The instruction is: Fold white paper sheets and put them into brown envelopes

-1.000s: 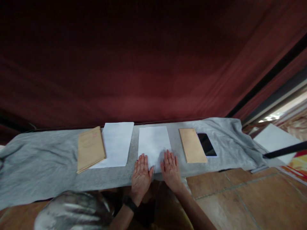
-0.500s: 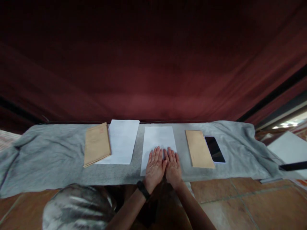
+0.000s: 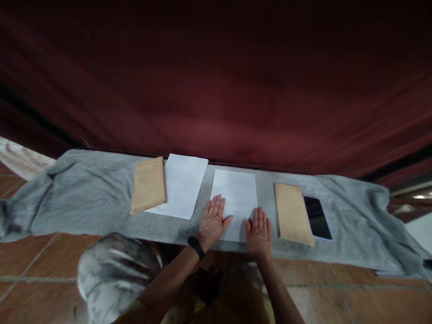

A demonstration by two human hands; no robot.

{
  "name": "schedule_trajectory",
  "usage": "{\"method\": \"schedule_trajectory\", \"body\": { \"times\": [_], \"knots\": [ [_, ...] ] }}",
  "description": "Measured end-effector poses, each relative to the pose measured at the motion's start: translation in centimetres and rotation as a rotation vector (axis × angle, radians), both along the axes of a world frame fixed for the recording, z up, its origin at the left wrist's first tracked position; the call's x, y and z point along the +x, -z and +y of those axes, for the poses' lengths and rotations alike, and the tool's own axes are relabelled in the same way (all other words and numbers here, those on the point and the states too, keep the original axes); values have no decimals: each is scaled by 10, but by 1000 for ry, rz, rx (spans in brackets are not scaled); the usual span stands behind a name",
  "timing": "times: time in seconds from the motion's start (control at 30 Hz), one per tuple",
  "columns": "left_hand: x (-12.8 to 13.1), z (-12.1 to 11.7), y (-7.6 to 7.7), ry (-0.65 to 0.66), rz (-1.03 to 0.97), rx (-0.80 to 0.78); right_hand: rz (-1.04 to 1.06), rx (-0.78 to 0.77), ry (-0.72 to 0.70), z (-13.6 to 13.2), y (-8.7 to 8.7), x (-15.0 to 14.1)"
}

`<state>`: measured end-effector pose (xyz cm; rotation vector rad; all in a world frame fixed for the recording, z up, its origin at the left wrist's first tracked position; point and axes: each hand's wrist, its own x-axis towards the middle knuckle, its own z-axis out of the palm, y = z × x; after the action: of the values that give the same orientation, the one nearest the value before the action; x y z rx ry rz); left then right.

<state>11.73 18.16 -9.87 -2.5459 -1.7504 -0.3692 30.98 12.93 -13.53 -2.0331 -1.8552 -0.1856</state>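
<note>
A white sheet of paper [image 3: 235, 191] lies flat in front of me on a grey cloth. Flat on its left edge rests my left hand [image 3: 212, 221], fingers stretched out and thumb spread toward the middle of the sheet. My right hand [image 3: 259, 233] lies palm down at the lower right edge, its fingers also extended. Neither hand grips anything. Left of them sits a stack of white paper [image 3: 184, 184], partly covered by a pile of brown envelopes [image 3: 148, 184]. To the right of my right hand are more brown envelopes [image 3: 293, 213].
A smartphone [image 3: 317, 217] with a dark screen lies beside the right envelopes. The grey cloth [image 3: 94, 193] covers a long, narrow surface and is rumpled at both ends. Dark red fabric [image 3: 216, 99] hangs behind it. My knee [image 3: 118, 274] is below the front edge, above floor tiles.
My hands have moved apart from the sheet's middle, the left toward its left edge and the right toward its right edge. The camera view has tilted and shifted slightly.
</note>
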Motion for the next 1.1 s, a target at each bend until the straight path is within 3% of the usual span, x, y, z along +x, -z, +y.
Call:
{"method": "schedule_trajectory", "body": {
  "times": [0.17,0.33,0.47,0.77,0.97,1.1],
  "knots": [
    [3,0,2,-4,-14,-13,21,38,-35,11,-7,9],
    [7,0,0,-9,16,-46,31,0,-205,53,-25,-13],
    [9,0,-3,-13,52,-66,-20,-70,-262,78,-29,-23],
    [8,3,-1,26,-12,-22,-39,-132,-243,79,-23,-20],
    [32,40,7,109,-101,-6,-28,-93,-235,81,-20,-22],
    [35,75,10,71,-75,-22,-15,-88,-203,81,-20,-23]
  ]
}}
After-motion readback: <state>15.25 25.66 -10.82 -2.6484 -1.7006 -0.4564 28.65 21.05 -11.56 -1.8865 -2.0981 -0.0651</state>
